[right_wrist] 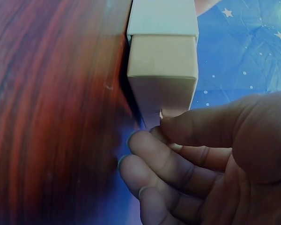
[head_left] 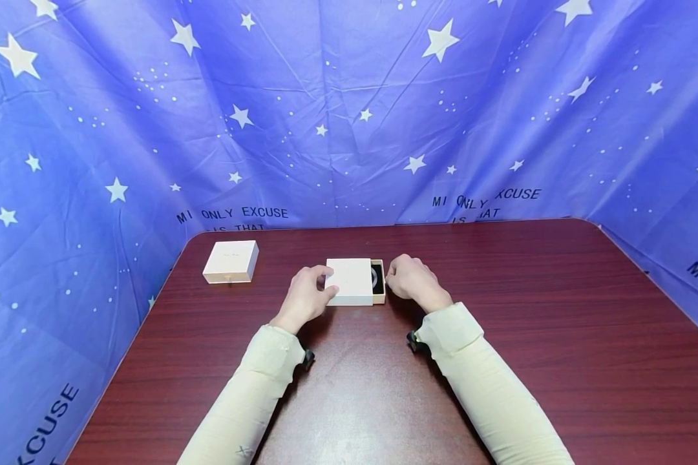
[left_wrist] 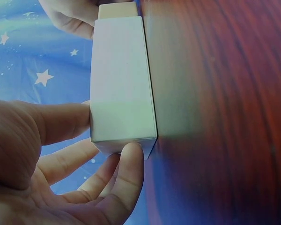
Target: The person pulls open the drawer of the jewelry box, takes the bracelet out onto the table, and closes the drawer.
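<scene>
A white drawer box lies flat on the table, its beige inner drawer partly out on the right side. Inside the drawer's open strip, a black lining shows with part of a pale curved thing on it. My left hand grips the white sleeve at its left end, thumb on top and fingers against the end. At the other end, my right hand pinches a small pull tab on the drawer's front between thumb and index finger; its other fingers are curled.
A second white drawer box, closed, stands at the table's back left with a small tab on its front. The dark red wooden table reaches back to a blue star-printed curtain that hangs behind and along both sides.
</scene>
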The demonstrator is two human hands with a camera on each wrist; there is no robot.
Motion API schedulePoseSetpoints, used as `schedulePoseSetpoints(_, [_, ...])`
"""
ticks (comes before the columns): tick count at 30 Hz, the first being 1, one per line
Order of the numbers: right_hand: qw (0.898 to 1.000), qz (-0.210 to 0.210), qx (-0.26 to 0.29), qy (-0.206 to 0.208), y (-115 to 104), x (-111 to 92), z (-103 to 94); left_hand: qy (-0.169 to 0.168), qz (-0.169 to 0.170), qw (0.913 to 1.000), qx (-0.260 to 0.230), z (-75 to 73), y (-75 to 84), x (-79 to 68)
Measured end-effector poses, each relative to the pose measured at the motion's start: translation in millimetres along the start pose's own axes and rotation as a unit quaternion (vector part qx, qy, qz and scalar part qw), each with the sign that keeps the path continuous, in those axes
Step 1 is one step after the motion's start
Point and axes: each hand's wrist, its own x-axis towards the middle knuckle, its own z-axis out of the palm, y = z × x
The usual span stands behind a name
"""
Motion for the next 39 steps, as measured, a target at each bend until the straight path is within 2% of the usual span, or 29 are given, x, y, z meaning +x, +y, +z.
schedulePoseSetpoints(39, [1.000,0.006,0.001,-0.011,7.7,-0.6,-7.5,-0.001,-0.005,1.0000,-0.004,1.1,-0.1,0.4])
